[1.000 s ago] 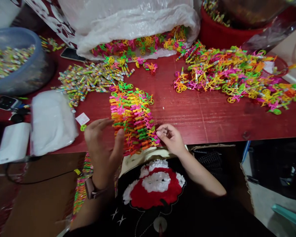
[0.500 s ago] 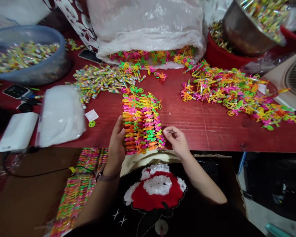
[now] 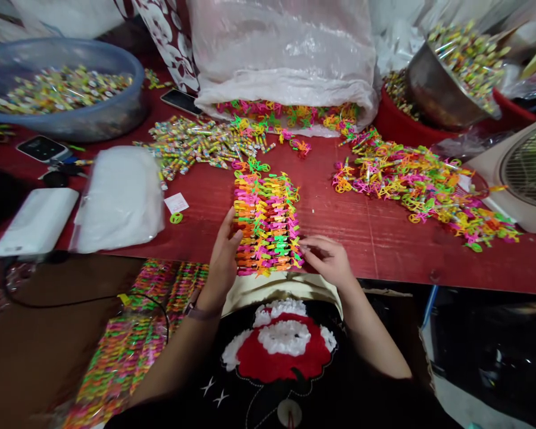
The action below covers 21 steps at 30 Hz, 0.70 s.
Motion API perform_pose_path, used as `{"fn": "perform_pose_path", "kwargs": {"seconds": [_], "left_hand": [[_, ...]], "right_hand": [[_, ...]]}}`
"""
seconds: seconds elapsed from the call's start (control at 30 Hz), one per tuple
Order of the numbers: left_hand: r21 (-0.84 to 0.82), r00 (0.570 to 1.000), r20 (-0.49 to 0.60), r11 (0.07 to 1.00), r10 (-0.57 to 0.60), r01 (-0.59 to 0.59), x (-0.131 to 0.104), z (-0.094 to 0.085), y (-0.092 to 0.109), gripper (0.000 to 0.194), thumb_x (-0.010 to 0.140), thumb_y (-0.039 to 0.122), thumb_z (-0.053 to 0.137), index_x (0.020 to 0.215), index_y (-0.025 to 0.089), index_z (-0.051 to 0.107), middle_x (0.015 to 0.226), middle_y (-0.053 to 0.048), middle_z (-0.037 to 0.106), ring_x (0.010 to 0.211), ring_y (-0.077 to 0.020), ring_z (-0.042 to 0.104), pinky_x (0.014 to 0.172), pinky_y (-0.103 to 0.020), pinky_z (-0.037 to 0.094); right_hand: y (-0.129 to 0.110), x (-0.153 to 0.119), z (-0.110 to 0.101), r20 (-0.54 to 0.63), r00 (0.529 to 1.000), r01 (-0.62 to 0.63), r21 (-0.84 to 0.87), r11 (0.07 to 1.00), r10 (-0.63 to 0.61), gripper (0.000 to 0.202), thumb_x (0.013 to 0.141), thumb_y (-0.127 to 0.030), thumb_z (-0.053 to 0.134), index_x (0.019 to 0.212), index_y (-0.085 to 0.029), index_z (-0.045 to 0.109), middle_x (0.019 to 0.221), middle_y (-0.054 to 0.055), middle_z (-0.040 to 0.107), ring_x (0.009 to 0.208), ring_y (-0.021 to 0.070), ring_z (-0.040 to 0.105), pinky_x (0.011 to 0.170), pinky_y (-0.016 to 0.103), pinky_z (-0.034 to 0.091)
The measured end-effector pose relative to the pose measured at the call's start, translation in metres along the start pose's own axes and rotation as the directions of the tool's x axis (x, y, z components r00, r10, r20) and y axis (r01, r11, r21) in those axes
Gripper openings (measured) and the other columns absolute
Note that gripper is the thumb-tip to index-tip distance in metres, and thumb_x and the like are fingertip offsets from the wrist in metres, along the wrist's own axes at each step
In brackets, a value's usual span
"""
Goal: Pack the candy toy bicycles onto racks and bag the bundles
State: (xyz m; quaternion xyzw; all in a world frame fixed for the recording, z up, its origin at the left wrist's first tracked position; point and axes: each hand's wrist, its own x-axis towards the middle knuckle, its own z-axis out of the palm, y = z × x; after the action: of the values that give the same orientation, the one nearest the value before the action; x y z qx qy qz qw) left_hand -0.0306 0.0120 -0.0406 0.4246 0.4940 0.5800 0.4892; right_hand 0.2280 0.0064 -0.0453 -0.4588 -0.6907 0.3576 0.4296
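the left hand [image 3: 224, 257], open, rests along the left side of rows of bright plastic pieces [image 3: 267, 229] at the red table [image 3: 397, 253]'s near edge; the right hand [image 3: 327, 260] curls loosely at their right, grip unclear. they look light, stiff, easily scattered: best held from both sides. a white bag [image 3: 286, 44] sits far behind.
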Motion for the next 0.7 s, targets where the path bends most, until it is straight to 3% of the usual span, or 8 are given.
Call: {"fn": "perform_pose_path", "kwargs": {"seconds": [0.2, 0.47, 0.7], "left_hand": [[0.031, 0.998, 0.062, 0.999, 0.010, -0.012, 0.002, 0.001, 0.004, 0.063, 0.098, 0.041, 0.063, 0.158, 0.030, 0.048, 0.158, -0.004, 0.053, 0.151, -0.0287, 0.045, 0.129, -0.042, 0.036], [0.028, 1.000, 0.029, 1.000, 0.003, -0.003, 0.002, 0.001, 0.002, 0.060, 0.097, 0.038, 0.064, 0.156, 0.029, 0.051, 0.147, -0.007, 0.061, 0.149, -0.0302, 0.046, 0.128, -0.044, 0.038], [0.085, 1.000, 0.021, 0.996, 0.004, -0.006, 0.001, 0.003, 0.008, 0.060, 0.096, 0.039, 0.064, 0.154, 0.028, 0.053, 0.159, -0.006, 0.052, 0.149, -0.0292, 0.046, 0.129, -0.044, 0.037]], "right_hand": [[-0.013, 0.015, -0.013, 0.105, 0.988, 0.121, -0.084, 0.989, -0.112, 0.015, 0.097, -0.030, 0.071, 0.108, -0.030, 0.081, 0.105, 0.004, 0.081, 0.098, 0.0199, 0.076, 0.093, 0.040, 0.062], [-0.005, 0.009, -0.005, 0.078, 0.989, 0.132, -0.104, 0.986, -0.124, 0.018, 0.099, -0.029, 0.067, 0.112, -0.028, 0.079, 0.106, 0.006, 0.079, 0.098, 0.0215, 0.074, 0.090, 0.043, 0.062], [0.001, 0.002, 0.002, 0.012, 0.998, 0.063, -0.030, 0.998, -0.063, 0.016, 0.099, -0.031, 0.067, 0.110, -0.028, 0.079, 0.108, 0.007, 0.077, 0.102, 0.0219, 0.072, 0.094, 0.042, 0.059]]}}
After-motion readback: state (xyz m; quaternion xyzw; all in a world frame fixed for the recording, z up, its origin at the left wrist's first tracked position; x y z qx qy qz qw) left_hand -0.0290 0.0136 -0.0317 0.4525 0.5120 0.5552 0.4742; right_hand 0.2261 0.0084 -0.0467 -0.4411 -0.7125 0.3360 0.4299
